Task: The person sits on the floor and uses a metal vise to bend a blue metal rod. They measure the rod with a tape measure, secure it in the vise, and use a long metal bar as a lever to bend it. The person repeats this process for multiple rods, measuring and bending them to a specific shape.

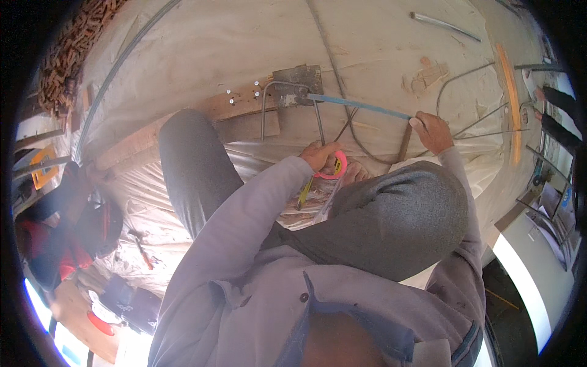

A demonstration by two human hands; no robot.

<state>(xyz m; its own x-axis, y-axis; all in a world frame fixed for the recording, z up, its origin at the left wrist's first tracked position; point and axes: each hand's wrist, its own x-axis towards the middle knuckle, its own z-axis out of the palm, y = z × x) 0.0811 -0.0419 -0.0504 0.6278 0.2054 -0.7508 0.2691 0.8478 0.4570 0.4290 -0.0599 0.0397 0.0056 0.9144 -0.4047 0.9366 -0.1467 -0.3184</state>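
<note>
My right hand [433, 132] is closed around the near end of a long blue bar [361, 106]. The bar's other end meets a dark metal plate [306, 74] fixed on a wooden plank [220, 107]. A thin metal rod [263, 116], bent into a U shape, passes across the plate. On the rod's right leg my left hand [321, 156] is closed. Right against that hand is a pink tape measure [340, 165] with some yellow tape [304, 192] showing; whether the hand also holds it, I cannot tell.
Several metal pegs [231, 93] stick up from the plank. Long thin rods [483, 125] and a wooden strip [509, 101] lie to the right, a metal tube [445, 26] farther off. A co-worker [67, 226] is at the left, near a hammer-like tool [142, 249]. Dark sleeves [559, 116] reach in at far right.
</note>
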